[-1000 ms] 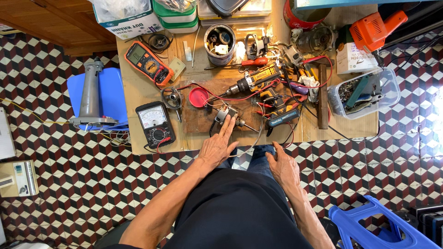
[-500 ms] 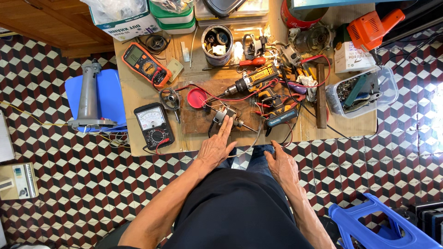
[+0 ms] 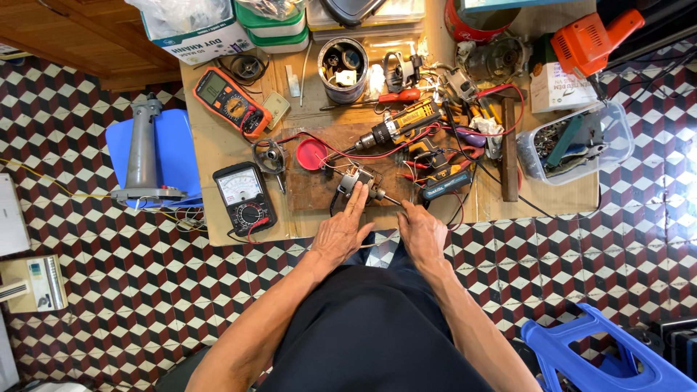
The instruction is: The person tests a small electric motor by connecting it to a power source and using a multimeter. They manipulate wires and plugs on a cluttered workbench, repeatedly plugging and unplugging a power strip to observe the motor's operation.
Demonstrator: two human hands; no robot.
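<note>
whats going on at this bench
A person sits at a cluttered workbench, both hands reaching to a small metal electrical part lying on a wooden board. The left hand has its fingers stretched onto the part; the right hand rests at the bench edge, its fingertips by the thin shaft sticking out of the part. Red and black wires run across the board. An analog meter sits left of the hands, an orange multimeter farther back.

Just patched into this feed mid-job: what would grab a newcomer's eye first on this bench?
Both hands meet at the table's near edge: the left hand fingers a small metal part on the wooden board, the right hand beside it. Behind lies a yellow cordless drill among red wires, and an orange multimeter at far left.
</note>
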